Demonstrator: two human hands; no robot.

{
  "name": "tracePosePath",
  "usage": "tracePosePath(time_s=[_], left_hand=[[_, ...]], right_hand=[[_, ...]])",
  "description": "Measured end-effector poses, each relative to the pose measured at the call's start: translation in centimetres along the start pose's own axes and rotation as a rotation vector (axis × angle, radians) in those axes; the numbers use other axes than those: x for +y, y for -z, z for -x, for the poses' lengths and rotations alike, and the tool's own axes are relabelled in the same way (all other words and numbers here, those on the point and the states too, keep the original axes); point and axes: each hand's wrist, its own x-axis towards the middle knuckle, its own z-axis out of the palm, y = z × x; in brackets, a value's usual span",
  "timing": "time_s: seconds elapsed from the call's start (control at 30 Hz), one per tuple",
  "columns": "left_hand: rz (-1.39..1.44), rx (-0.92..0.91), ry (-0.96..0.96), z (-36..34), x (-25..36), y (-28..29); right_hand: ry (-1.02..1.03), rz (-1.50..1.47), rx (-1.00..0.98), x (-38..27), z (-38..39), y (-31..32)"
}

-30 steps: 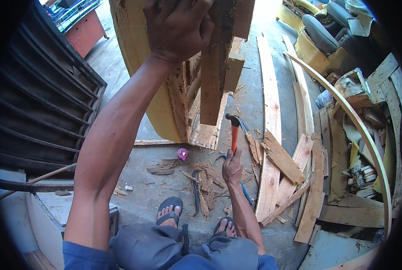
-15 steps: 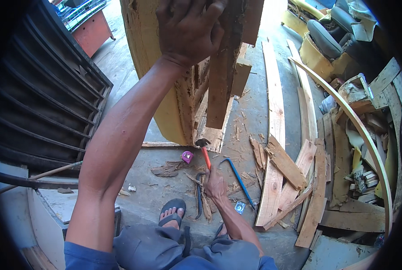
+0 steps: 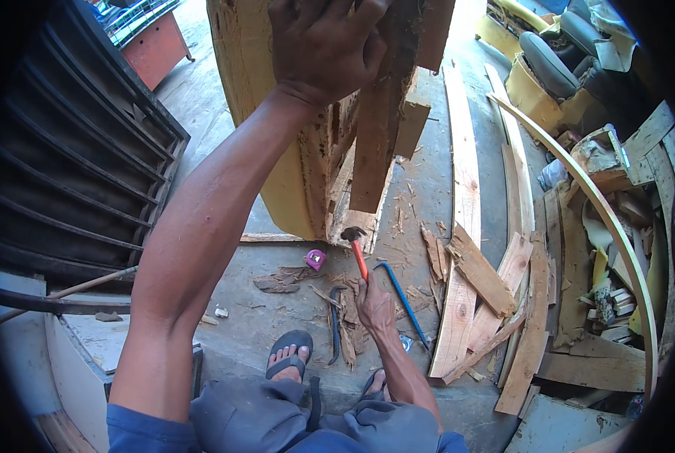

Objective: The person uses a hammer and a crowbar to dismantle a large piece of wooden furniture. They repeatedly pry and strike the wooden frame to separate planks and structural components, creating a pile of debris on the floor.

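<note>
My left hand (image 3: 326, 45) is closed over the upright, splintered wooden frame (image 3: 377, 151) with yellow foam (image 3: 292, 192) along its left side. My right hand (image 3: 375, 306) grips the orange handle of a claw hammer (image 3: 361, 257); its dark head is in front of the frame's lower end. Left of the hammer lies a pink tape measure (image 3: 315, 259). A blue pry bar (image 3: 404, 302) and a dark pry bar (image 3: 335, 325) lie on the floor near my right hand, among broken wood pieces (image 3: 285, 279).
Long boards (image 3: 466, 189) lie at the right, beside a curved wooden strip (image 3: 594, 189), scrap wood and torn seats (image 3: 545, 68). A black metal grille (image 3: 81, 151) stands at the left, with a red cart (image 3: 145, 57) behind it.
My right hand and hammer swung left toward the frame's bottom, then shifted slightly right and up. My left hand and the frame sit a little farther right in view than a second ago.
</note>
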Motion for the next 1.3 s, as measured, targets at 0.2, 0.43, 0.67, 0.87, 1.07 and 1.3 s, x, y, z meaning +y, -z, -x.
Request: tracePosePath(time_s=[0.2, 0.43, 0.67, 0.87, 1.07, 1.3], left_hand=[[-0.025, 0.002, -0.029, 0.0, 0.0, 0.0], [-0.022, 0.015, -0.020, -0.2, -0.1, 0.0], [-0.032, -0.002, -0.019, 0.2, -0.2, -0.1], [-0.029, -0.018, -0.011, 0.5, -0.2, 0.1], [-0.024, 0.000, -0.023, 0.0, -0.5, 0.2], [-0.046, -0.018, -0.029, 0.0, -0.6, 0.3]], right_hand=[[-0.105, 0.079, -0.118, 0.4, -0.2, 1.2], [-0.140, 0.165, -0.178, 0.0, 0.2, 1.1], [-0.126, 0.053, 0.008, 0.0, 0.7, 1.2], [-0.016, -0.050, 0.188, -0.1, 0.9, 1.2], [-0.171, -0.021, -0.068, 0.6, 0.4, 1.2], [-0.430, -0.060, -0.033, 7.1, 0.3, 2.4]])
